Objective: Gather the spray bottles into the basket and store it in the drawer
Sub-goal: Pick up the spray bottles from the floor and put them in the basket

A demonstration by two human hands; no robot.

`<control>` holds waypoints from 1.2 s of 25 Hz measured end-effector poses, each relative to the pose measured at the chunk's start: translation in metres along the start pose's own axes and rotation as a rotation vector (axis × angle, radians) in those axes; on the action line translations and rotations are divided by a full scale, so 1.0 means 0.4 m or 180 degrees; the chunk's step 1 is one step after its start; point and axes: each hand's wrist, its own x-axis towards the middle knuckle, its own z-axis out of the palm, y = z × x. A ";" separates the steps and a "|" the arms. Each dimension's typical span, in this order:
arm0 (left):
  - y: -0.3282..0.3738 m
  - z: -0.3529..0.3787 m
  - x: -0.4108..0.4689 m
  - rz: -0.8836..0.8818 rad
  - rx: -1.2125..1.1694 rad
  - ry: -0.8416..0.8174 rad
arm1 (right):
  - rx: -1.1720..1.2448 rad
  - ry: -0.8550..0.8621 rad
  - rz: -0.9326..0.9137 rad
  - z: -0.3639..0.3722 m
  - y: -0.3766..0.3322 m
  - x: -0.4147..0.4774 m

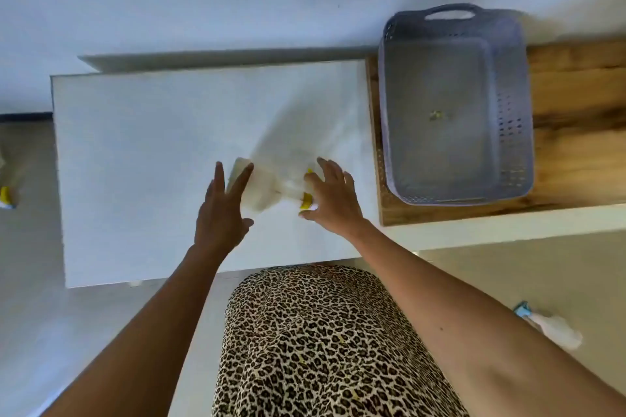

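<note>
At the far left edge of the view, part of a yellow-capped bottle (6, 197) is seen low on the floor, mostly cut off. A white tabletop (135, 145) fills the middle of the scene. The left hand (222, 213) is held over it with the fingers spread wide, the fingertips touching or just over the pale body of a spray bottle (257, 188) that lies on its side on the tabletop. The bottle's yellow collar and nozzle end are pointed to the right, where the right hand (333, 200) is spread wide over them; whether it is touching cannot be told because of blur. Nothing is gripped by either hand. Further right, on a wooden surface (576, 112) just beside the tabletop, a grey perforated basket (515, 129) is set with its handle at the far end; only a small yellowish speck is seen inside. On the floor at the near right, another spray bottle with a blue top (548, 327) is seen lying.
</note>
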 end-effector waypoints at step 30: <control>0.545 -0.082 0.003 0.1085 -0.1887 -0.1524 | 0.3442 0.2044 0.0841 -0.407 0.127 -0.331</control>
